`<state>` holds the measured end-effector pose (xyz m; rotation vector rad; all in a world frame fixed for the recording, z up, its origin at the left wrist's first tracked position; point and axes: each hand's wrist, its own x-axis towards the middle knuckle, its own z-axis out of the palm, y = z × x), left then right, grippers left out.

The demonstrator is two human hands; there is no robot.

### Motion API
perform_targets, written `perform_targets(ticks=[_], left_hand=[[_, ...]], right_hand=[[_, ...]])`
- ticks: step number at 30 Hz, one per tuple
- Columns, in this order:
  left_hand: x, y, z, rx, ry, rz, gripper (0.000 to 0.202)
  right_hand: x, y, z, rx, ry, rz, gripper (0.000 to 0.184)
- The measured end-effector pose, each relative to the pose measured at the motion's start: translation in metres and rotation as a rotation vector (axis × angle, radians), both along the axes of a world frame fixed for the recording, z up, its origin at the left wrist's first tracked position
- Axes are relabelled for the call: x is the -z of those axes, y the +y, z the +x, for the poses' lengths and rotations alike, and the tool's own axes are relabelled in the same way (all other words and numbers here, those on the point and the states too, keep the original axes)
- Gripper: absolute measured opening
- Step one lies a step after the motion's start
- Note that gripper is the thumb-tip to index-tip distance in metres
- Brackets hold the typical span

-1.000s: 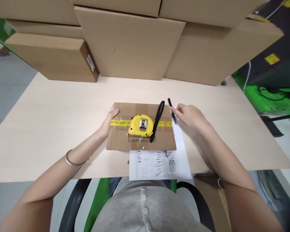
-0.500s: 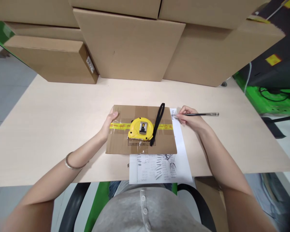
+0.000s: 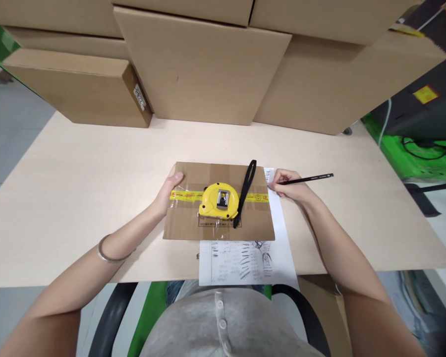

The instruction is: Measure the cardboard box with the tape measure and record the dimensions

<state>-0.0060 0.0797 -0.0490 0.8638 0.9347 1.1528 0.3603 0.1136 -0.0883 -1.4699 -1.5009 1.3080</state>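
My left hand [image 3: 169,187] grips the left edge of a small flat cardboard box [image 3: 193,225], its thumb lying on top. Yellow printed tape runs across the box. On it rests a yellow tape measure [image 3: 211,203] with a metal belt clip facing up and a black wrist strap [image 3: 246,191]. At the box's right side my right hand [image 3: 288,184] pinches a black pencil [image 3: 312,179], its tip hidden by the fingers over the paper. Partly under the box lies a white sheet of paper [image 3: 282,263] with printed text and dark pen strokes.
Large cardboard boxes [image 3: 204,64] stand along the back of the pale desk [image 3: 96,173]. A flatter box [image 3: 70,89] with a label sits at the back left. Black cables [image 3: 427,144] lie on a green surface at the right. The paper overhangs the desk's front edge.
The pencil has turned slightly in my right hand, and the hand has shifted a little downward along the paper. My left hand keeps its hold on the box.
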Motion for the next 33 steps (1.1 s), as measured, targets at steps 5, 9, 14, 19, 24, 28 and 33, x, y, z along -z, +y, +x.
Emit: perform_targets(ticks=[5,9,14,19,24,28,33], left_hand=[[-0.0018,-0.0002,0.0006,-0.012,0.009,-0.007,0.051],[-0.0041,-0.001,0.0014,-0.018,0.016,-0.019,0.052],[-0.0069,-0.003,0.003,-0.032,0.018,-0.03,0.049],[-0.0073,-0.003,0.0032,-0.037,0.033,-0.03,0.048],[-0.004,-0.0016,0.0013,-0.035,0.031,-0.02,0.049],[-0.0018,-0.0012,0.0001,-0.019,0.013,-0.008,0.05],[0.0001,-0.0017,-0.0018,-0.005,-0.001,-0.031,0.05]], right_hand=[[-0.0007,-0.0005,0.0005,-0.007,-0.003,-0.01,0.033],[-0.0006,-0.0007,-0.0005,0.002,0.002,-0.008,0.034],[-0.0016,-0.0009,-0.0018,0.005,0.0,-0.014,0.034],[-0.0034,-0.0007,-0.0024,0.012,-0.003,-0.019,0.032],[-0.005,-0.0008,-0.0033,0.009,-0.01,-0.028,0.029],[-0.0057,-0.0008,-0.0037,0.009,-0.03,-0.024,0.031],[-0.0063,-0.0004,-0.0015,0.004,-0.105,-0.031,0.04]])
